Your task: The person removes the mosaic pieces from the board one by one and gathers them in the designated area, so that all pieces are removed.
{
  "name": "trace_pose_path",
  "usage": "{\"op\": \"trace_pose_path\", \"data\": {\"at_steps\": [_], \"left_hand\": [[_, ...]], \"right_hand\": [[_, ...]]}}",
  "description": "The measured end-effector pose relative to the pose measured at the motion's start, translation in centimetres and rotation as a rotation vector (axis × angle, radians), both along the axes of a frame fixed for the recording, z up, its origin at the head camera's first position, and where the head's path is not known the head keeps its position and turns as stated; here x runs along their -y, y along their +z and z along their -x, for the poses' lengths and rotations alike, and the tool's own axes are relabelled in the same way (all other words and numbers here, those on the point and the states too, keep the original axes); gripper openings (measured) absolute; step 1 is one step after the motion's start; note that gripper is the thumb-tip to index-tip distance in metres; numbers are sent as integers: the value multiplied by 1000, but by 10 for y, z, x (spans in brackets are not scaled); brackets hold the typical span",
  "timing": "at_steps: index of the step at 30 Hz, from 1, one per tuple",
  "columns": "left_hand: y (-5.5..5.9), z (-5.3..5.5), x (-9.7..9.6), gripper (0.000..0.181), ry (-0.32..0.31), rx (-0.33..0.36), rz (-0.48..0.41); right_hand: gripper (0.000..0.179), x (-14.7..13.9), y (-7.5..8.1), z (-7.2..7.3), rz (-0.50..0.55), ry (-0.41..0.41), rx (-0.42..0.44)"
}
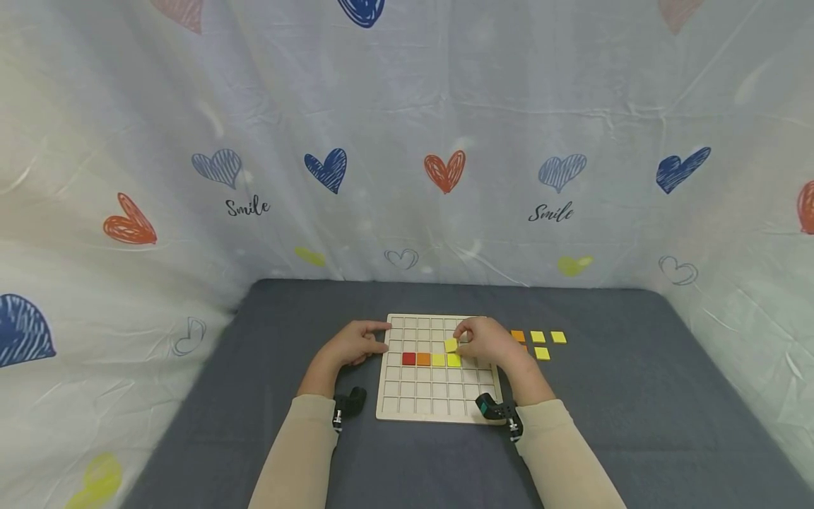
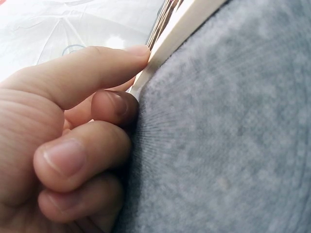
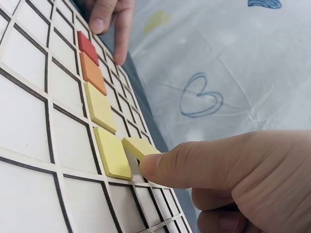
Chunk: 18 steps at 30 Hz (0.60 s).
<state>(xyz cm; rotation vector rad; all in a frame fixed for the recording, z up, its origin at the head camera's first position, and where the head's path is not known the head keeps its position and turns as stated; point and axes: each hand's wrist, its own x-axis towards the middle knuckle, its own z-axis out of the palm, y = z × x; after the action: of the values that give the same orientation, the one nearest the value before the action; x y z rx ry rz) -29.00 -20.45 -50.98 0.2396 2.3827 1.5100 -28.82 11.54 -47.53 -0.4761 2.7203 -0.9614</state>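
A wooden grid board [image 1: 407, 406] lies on the dark grey cloth. Across one row sit a red tile [image 1: 409, 359], an orange tile [image 1: 423, 359] and two yellow tiles [image 3: 114, 153], side by side. Between thumb and fingers, my right hand [image 1: 490, 339] pinches another yellow tile [image 3: 138, 147], tilted over the square just behind the row's rightmost tile. At the board's left edge, my left hand [image 1: 351, 344] touches the rim with extended thumb and index finger. Its other fingers [image 2: 82, 155] are bent beside the board, against or close to the cloth.
Right of the board lie loose tiles: yellow ones [image 1: 542, 353] and orange ones [image 1: 518, 335], one partly hidden by the right hand. A white curtain [image 1: 381, 226] printed with hearts hangs behind and at both sides. Each wrist wears a black camera strap [image 1: 514, 424].
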Motion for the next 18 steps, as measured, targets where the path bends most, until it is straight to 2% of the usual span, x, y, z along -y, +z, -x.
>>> {"op": "trace_pose_path", "data": {"at_steps": [7,18], "left_hand": [[1,0,0,57,1,-3,11],[2,0,-1,56,16,-3,16]], "right_hand": [[25,-10,13,-3,78,-5,-11],[29,-33,42,-11,198,-65,-5]]}}
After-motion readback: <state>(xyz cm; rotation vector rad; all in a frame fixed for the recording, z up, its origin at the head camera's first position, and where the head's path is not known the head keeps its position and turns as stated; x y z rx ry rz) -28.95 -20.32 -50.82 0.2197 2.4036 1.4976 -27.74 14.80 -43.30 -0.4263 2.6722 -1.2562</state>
